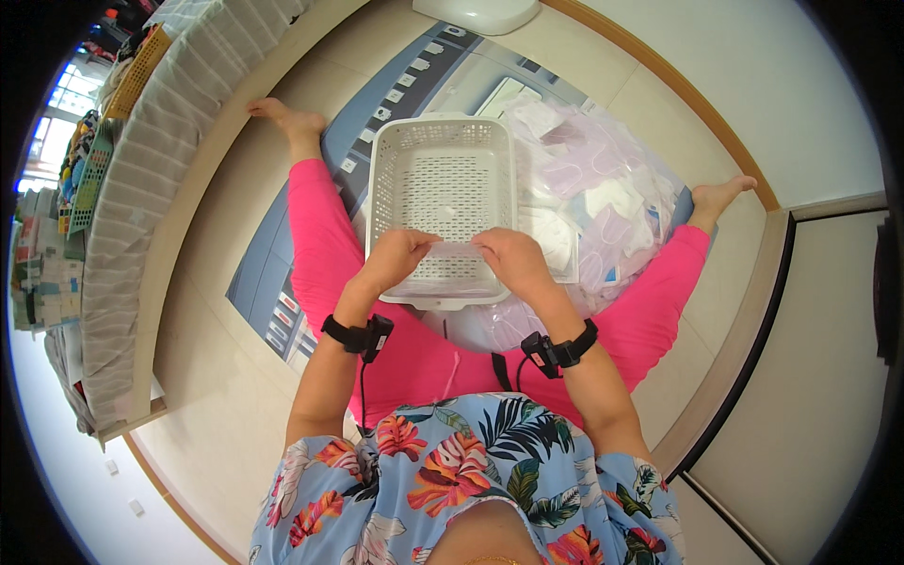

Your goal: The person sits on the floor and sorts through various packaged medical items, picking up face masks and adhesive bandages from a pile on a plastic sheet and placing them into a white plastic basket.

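Note:
Between my two hands is a thin clear plastic bag [452,250], held up over the near end of a white perforated plastic basket [376,180]. My left hand [397,258] pinches the bag's left upper edge between thumb and fingers. The right upper edge is pinched by my right hand [514,258]. The bag's lower part hangs at the basket's near rim; whether anything is inside it cannot be made out. To the basket's right spreads a heap of lavender and white face masks [607,236], several of them in clear wrapping.
My legs in pink trousers [321,219] are spread on either side of the basket. Beneath lies a printed sheet [265,261] on the tiled floor. A bed [152,169] with baskets on it runs along the left. A wall and sliding door [812,318] stand at the right.

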The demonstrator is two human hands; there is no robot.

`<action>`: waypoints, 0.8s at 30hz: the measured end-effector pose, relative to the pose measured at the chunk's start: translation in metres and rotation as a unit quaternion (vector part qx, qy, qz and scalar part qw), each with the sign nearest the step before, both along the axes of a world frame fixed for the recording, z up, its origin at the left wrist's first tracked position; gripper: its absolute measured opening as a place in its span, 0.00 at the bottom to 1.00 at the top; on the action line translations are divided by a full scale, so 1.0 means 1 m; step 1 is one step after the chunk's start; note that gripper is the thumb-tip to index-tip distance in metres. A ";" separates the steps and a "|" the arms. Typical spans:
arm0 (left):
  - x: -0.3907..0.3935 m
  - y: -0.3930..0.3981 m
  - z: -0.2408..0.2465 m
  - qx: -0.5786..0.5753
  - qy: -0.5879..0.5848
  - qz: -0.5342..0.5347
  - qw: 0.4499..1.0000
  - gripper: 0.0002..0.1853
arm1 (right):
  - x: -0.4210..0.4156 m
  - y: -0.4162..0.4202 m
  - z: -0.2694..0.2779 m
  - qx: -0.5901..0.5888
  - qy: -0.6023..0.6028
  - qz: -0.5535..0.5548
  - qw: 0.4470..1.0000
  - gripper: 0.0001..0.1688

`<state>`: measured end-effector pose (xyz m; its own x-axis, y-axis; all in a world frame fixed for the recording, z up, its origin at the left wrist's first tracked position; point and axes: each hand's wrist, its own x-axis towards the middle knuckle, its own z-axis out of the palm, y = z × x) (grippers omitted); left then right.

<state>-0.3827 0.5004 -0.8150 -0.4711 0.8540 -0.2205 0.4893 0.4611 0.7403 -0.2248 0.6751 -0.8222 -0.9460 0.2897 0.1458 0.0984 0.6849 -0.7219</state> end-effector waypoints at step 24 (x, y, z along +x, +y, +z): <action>0.014 -0.013 -0.038 -0.199 -0.143 -0.159 0.957 0.29 | 0.018 -0.020 -0.035 0.067 -0.197 0.173 0.963 0.25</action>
